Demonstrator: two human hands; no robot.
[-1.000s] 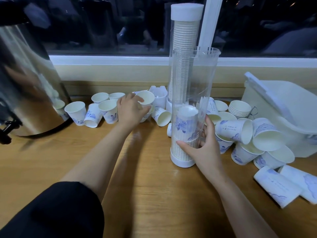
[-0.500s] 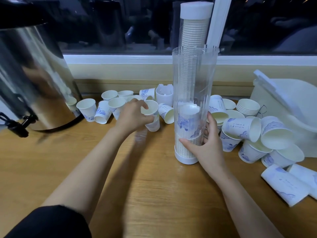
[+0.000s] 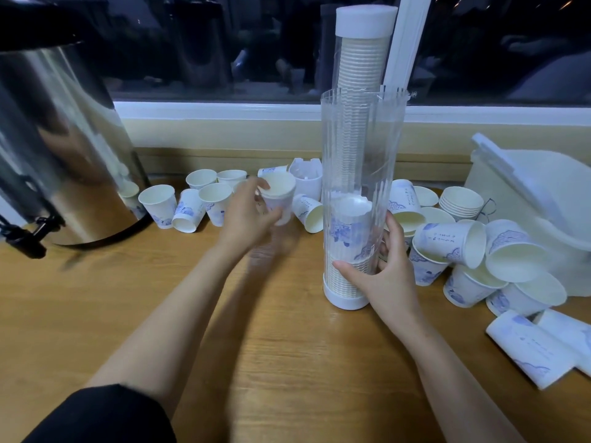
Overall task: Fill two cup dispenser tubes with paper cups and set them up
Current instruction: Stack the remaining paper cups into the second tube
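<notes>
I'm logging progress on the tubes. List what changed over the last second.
The left hand picked a cup out of the back cluster and carried it right, toward the open tube. The right hand kept gripping that tube near its base; the full tube stayed put.

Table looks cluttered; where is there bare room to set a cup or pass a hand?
Bare wood: the table between the forearms, and before the steel urn. A gap separates the paper cup in the left hand from the open tube the right hand grips. Crowded: loose cups along the wall, and the pile between tube and white bin.
</notes>
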